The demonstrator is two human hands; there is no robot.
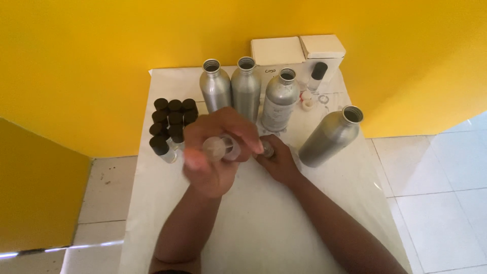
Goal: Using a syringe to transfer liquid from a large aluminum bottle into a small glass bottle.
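Clear plastic syringe (219, 148) sits blurred in the left hand (215, 152) just left of the picture's middle – that grip is closed round its barrel, thumb and fingers curled over it, raised above the white paper-covered desk (264, 223). At 3 o'clock from it, the right hand (278, 161) rests low on the desk, its grip pinched shut on a small clear glass vial (267, 149) whose open top points toward the syringe's end; the two hands nearly touch. At 9 o'clock of the left hand stands a cluster of small black-capped glass vials (172, 122). At 12 o'clock, three uncapped silver aluminium bottles (246, 89) stand in a row; a fourth silver aluminium bottle (332, 136) stands at 2 o'clock – apart from the others. Behind them lie two white cardboard boxes (299, 49) against the yellow wall (101, 61)
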